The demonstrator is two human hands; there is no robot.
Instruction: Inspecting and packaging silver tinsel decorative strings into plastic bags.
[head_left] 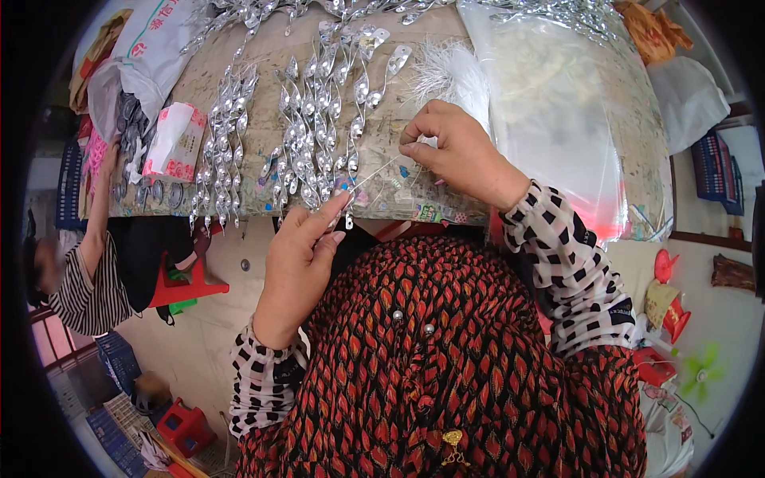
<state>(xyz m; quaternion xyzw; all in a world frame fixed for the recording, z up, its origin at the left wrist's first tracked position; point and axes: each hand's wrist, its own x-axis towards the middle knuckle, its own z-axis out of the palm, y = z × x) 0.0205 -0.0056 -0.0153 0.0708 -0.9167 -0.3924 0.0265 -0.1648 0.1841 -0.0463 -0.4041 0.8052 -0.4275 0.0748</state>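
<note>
Pinches one end of white thread (374, 173) w/ R hand (466, 155), thumb to index. Has L hand (299, 255) curled at counter's (390, 119) near edge, index tip at thread's other end; can't tell if clenched on it. Runs thread obliquely, rising rightward from L index to R grip. Has silver twisted strip (358, 119) nearer L hand, long axis approx. near edge to far edge, lower end just beside L fingertips, well left of R grip.
</note>
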